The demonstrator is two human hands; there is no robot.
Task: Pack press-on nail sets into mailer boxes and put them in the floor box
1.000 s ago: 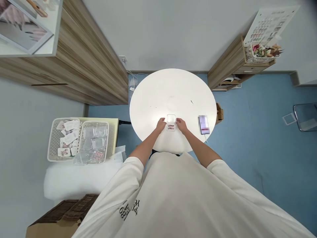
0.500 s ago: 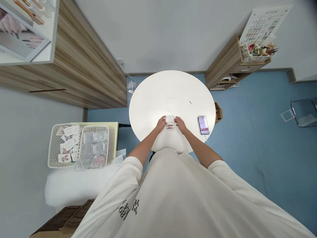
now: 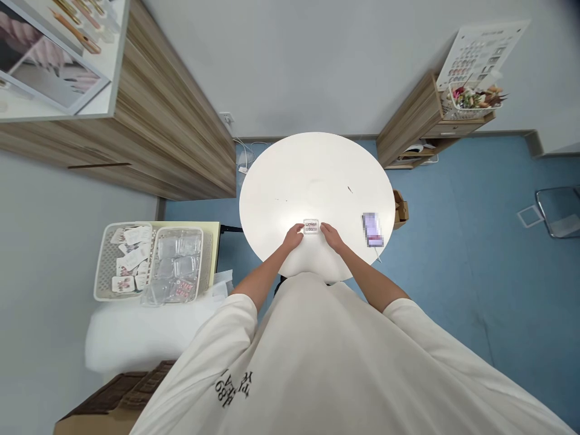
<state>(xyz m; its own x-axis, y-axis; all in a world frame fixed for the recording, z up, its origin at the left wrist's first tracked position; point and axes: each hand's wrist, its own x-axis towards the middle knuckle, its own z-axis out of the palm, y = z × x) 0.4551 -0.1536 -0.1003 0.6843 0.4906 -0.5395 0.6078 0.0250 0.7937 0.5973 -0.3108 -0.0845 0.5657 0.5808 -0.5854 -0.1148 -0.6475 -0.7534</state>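
Between left fingers (image 3: 299, 227) and right fingers (image 3: 325, 227); clear case (image 3: 311, 226).

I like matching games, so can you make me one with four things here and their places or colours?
1. Small clear box
2. Flowers
3. Round table
4. Floor

A. Blue
B. In a white basket
C. White
D. Between the left hand and the right hand

Right pairs: 1-D, 2-B, 3-C, 4-A.
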